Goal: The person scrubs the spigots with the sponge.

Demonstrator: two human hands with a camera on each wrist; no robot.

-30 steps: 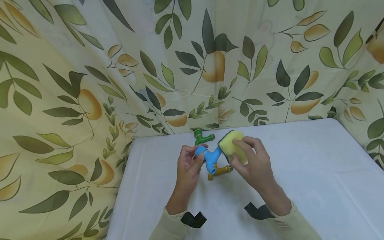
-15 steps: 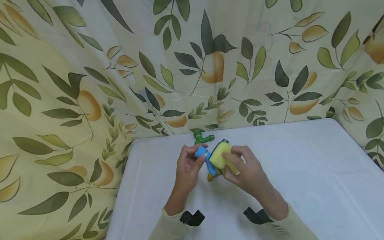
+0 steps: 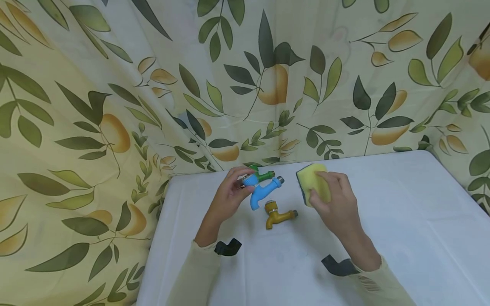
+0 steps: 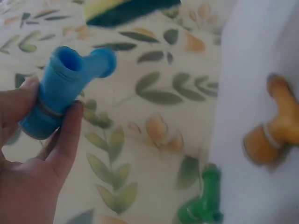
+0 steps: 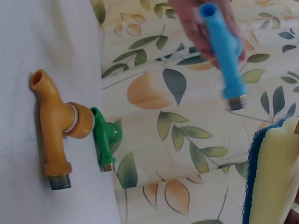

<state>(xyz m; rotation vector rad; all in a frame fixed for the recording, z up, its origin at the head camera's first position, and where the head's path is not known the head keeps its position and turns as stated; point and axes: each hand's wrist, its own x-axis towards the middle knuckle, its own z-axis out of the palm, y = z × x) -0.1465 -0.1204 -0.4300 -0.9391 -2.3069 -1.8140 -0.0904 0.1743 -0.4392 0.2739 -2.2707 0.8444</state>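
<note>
Between thumb and fingers, my left hand (image 3: 228, 196) pinches a blue faucet (image 3: 264, 192) by its ridged knob, holding it above the table. The faucet's metal-threaded end points to the right. My right hand (image 3: 338, 202) grips a yellow sponge (image 3: 314, 182) with a dark scouring side that faces the faucet; a gap separates the two. Below the blue faucet, an orange-yellow faucet (image 3: 278, 215) lies on the table. A green faucet (image 3: 264, 175) sits farther back, partly hidden behind the left fingers and the blue faucet.
The table (image 3: 390, 221) has a white cover. A leaf-and-fruit patterned curtain (image 3: 245, 85) hangs along its back and left side. Black mounts, such as the left one (image 3: 228, 247), sit at both wrists.
The sponge moved down over the blue faucet's spout, then away to the upper right. My left hand shifted slightly up and left with the faucet, uncovering the orange-yellow one.
</note>
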